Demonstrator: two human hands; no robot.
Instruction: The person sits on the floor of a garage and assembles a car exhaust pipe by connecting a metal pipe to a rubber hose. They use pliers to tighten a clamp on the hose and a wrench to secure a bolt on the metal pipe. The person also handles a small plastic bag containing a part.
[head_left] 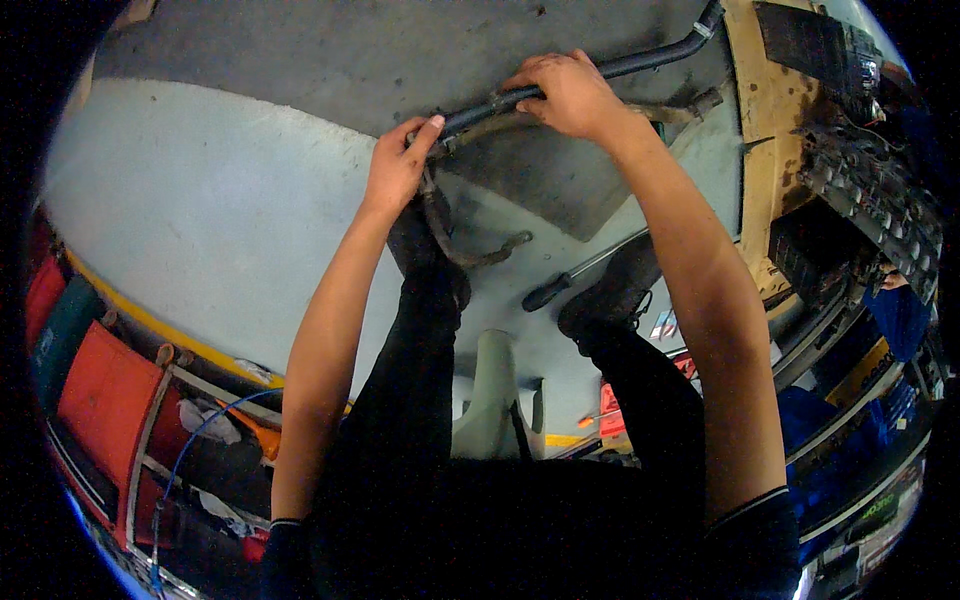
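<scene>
A black rubber hose [650,62] runs slantwise from centre to upper right, bending upward at its far end. My left hand [400,165] pinches its near end between thumb and fingers. Farther along, my right hand [570,95] has its fingers closed round the same hose. Just beneath lies a dirty, brownish hose [485,130], following a similar line. From its left end, by my left hand, a curved worn hose [450,238] hangs toward the floor; whether the two are joined is hard to see. My left palm side is hidden.
A long screwdriver [547,292] lies between my shoes. Below is a pale green stool [495,385]; a red case [612,405] sits beside my right leg. Greasy engine parts [875,185] rest on wooden boards [765,200] at right. A red panel [110,390] stands left.
</scene>
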